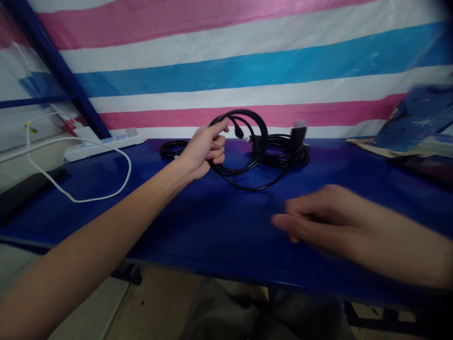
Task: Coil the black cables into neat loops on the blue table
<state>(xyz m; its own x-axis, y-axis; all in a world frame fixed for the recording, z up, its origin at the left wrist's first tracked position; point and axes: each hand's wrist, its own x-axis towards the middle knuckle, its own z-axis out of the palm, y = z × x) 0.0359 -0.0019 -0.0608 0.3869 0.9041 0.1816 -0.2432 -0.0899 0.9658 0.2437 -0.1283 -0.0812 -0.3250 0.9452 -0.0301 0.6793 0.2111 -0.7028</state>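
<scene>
My left hand grips a loosely coiled black cable above the blue table, fingers wrapped around one side of the loops. One black plug of the cable hangs inside the coil. A wide plug with a metal tip, blurred by motion, sticks up at the right, where a loose strand leads. My right hand is lower and to the right, apart from the cable. Its fingers are curled in and blurred, and no object shows in them.
Behind the held loops lies a thicker coil of black cable. A smaller black coil sits left of my left hand. A white power strip with a white cord stands at the left. A striped sheet hangs behind the table.
</scene>
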